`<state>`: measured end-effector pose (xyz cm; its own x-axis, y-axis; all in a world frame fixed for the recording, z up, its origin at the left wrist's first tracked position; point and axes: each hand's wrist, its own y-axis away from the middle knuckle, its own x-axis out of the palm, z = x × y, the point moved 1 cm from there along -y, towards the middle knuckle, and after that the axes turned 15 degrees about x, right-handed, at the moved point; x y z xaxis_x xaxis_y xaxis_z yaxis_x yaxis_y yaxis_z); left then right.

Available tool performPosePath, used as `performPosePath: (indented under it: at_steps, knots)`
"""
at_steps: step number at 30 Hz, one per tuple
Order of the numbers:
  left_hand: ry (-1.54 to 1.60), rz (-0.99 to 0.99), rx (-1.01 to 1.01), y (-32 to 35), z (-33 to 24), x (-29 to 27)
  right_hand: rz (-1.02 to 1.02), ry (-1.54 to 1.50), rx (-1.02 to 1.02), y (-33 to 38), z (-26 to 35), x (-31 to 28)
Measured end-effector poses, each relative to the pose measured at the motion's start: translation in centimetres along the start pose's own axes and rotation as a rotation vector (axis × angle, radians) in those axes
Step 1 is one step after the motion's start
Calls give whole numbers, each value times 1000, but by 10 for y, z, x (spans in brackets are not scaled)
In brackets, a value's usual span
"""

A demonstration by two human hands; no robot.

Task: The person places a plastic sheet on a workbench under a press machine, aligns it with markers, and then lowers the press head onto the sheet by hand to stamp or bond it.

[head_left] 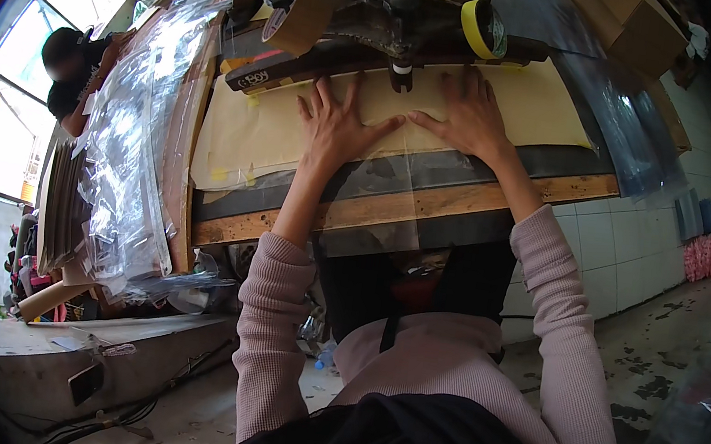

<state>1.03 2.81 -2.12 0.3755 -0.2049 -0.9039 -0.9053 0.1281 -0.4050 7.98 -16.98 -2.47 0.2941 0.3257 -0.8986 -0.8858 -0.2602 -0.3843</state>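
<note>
My two hands flat, left hand point(336, 126) and right hand point(472, 117), fingers spread, pinching nothing | one clear plastic sheet point(377, 194), smooth and glossy, under both palms on the tan desk point(246, 133) | two tape rolls: brown tape roll point(296, 18), yellow tape roll point(483, 26) | crinkly plastic bag stack point(128, 159) at left

Clear plastic bag point(386, 150) lies flat under both my hands, on the tan sheet, reaching down over the bench edge. Big pile of clear plastic bags point(129, 150) stacked along my left side of the bench, shiny, crumpled. Brown cardboard box point(633, 25) top right, behind the machine. Small dark label w/ white print point(253, 78) on the machine's front edge, upper left of my hands. No signs or screens that I can see.
</note>
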Motion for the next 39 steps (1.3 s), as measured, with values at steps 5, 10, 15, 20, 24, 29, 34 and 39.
performPosePath:
  at_steps: [5,10,15,20,24,29,34,39]
  knots:
    - [-24,26,5,3,3,2,-29,6,-7,2,3,-2]
    - [-16,41,4,11,-6,-1,-30,3,-19,11,-2,-3]
    - [-42,11,11,16,-8,-3,-17,-28,-37,16,2,-9]
    - [-33,56,37,23,-16,-12,-16,-2,-2,30,1,-12]
    - [-30,48,51,27,-16,-12,-29,15,-8,34,2,-12]
    - [-35,56,44,26,-17,-12,-39,23,1,35,2,-11]
    - [-32,58,47,25,-15,-11,43,45,31,30,5,-19]
    - [-32,57,64,23,-9,-12,129,51,81,24,7,-18]
